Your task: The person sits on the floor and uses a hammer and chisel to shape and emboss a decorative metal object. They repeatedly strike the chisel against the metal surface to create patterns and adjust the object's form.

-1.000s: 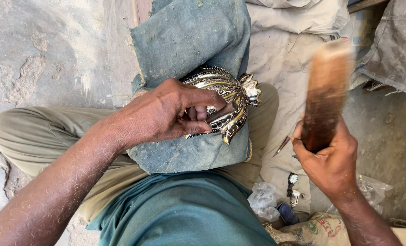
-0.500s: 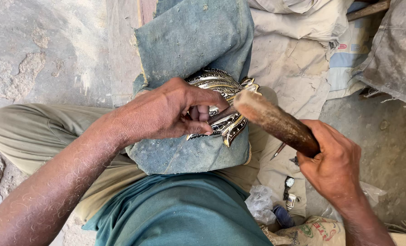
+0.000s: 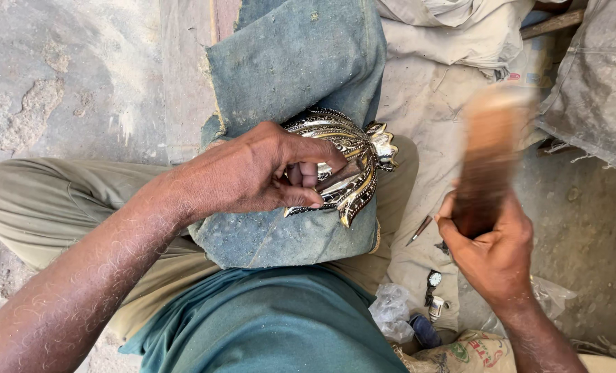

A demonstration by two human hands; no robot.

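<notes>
- rough concrete floor [image 3: 66, 83] lies at far left, a denim pad [image 3: 294, 62] over the lap.
- left hand [image 3: 252, 173], fingers pinched on a small punch [image 3: 339, 176], presses the ornate metal piece [image 3: 353, 148]; a mis-aimed blow could hit its knuckles.
- right hand [image 3: 491, 252], fist closed on the blurred wooden mallet [image 3: 491, 159], is raised at right.

We saw that the person wore a teal short-sleeved shirt of soft cloth [image 3: 266, 324], loose over the belly. The khaki cotton trousers [image 3: 52, 200] were creased and dusty along the thigh. Both forearms were bare, with fine hairs on the left one. The left hand [image 3: 252, 173] and the right hand [image 3: 494, 249] carried no ring, watch or glove, and their nails were cut short.
</notes>
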